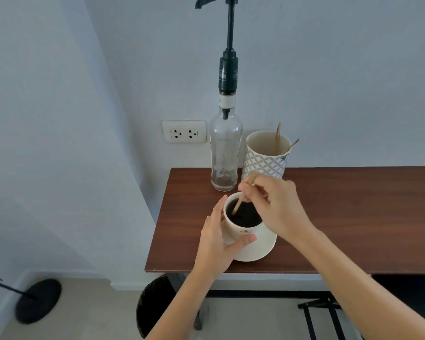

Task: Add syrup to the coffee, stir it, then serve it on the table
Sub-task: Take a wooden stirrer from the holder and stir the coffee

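Stirring looks to be the step in hand, with the syrup judged already added, though nothing in the cup proves it. Largest in view is the dark brown wooden desk (341, 217), set against a pale wall, and everything for the task sits near its back left corner. Tallest on it is the clear glass syrup bottle with a long black pump (226, 153), almost empty and standing at the rear edge; just beside it on the right is the patterned grey-and-white paper cup holding spare wooden sticks (264, 159). In front of these lies the round white saucer (260, 249), and on it stands the white ceramic cup of black coffee (243, 222), filled close to the rim. The left hand (216, 244) wraps the cup's near side, thumb across the front and fingers curled round the far left wall, steadying it. The right hand (272, 204) hovers over the cup's right rim, thumb and forefinger pinching the upper end of a thin wooden stir stick (238, 204), whose lower tip dips into the coffee at a slant. Next, by my reckoning, the stick must come out without dripping and be put aside, then cup and saucer lifted together and kept level, since coffee this high would slop easily on the way to being served.
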`<state>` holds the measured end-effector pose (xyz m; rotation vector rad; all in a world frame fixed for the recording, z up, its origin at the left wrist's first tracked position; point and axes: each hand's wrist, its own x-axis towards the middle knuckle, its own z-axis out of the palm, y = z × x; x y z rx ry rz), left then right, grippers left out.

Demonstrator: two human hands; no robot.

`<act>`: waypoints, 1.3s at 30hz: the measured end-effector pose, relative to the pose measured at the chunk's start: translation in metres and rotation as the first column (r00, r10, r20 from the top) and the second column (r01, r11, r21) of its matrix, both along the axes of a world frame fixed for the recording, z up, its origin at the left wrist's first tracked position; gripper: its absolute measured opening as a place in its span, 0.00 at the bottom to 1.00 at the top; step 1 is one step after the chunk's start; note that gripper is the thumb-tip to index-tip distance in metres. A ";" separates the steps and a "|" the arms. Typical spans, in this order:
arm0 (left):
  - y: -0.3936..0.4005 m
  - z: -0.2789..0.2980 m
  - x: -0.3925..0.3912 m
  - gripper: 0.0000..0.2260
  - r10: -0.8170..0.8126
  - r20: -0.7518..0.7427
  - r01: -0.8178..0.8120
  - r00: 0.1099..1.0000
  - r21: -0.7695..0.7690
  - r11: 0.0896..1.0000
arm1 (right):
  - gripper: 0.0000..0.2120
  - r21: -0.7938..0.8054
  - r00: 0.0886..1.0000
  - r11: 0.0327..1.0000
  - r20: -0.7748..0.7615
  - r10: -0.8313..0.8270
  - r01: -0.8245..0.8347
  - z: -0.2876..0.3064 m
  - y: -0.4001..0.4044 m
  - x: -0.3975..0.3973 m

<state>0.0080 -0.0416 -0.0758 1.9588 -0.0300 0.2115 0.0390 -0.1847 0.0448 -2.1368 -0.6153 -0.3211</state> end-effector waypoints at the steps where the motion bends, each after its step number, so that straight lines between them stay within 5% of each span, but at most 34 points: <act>1: 0.000 0.000 0.000 0.42 0.002 0.000 -0.002 1.000 0.001 1.000 | 0.07 -0.002 0.999 1.000 0.034 -0.020 0.020 0.001 0.000 0.004; 6: -0.001 0.002 -0.001 0.40 0.012 0.000 -0.012 1.000 0.000 1.000 | 0.09 -0.193 0.985 0.967 0.076 -0.153 0.165 0.004 -0.031 0.013; 10: -0.001 0.002 -0.001 0.41 0.005 0.006 -0.005 1.000 0.001 1.000 | 0.08 -0.098 0.995 0.994 -0.087 -0.056 0.048 0.003 -0.021 -0.006; 14: 0.000 0.001 -0.001 0.42 0.004 0.009 -0.004 1.000 0.004 1.000 | 0.07 0.008 1.000 1.000 0.008 -0.016 0.016 -0.003 -0.001 0.001; 21: -0.001 0.001 -0.001 0.42 0.009 -0.002 -0.009 1.000 -0.005 1.000 | 0.09 -0.190 0.990 0.974 -0.038 -0.134 0.124 0.003 -0.032 0.007; 24: -0.001 0.000 -0.001 0.42 0.004 0.002 -0.004 1.000 0.003 1.000 | 0.08 -0.077 0.992 0.997 -0.120 -0.024 0.015 0.002 -0.015 -0.001; 27: 0.000 0.001 -0.001 0.41 0.009 0.012 -0.009 1.000 0.022 1.000 | 0.08 0.009 0.999 1.000 -0.036 -0.006 0.006 -0.004 -0.002 0.007; 33: -0.001 0.003 -0.002 0.39 0.022 0.016 -0.022 1.000 0.021 1.000 | 0.09 -0.142 0.989 0.979 -0.003 -0.147 0.145 -0.002 -0.037 0.013; 37: -0.001 0.003 -0.002 0.40 0.009 0.022 -0.010 1.000 0.017 1.000 | 0.08 -0.030 0.988 0.999 -0.153 -0.029 0.025 0.002 -0.024 -0.003; 39: 0.000 0.002 -0.002 0.40 0.010 0.027 -0.011 1.000 0.017 1.000 | 0.07 0.022 0.995 1.000 -0.097 0.008 -0.006 -0.002 -0.011 -0.002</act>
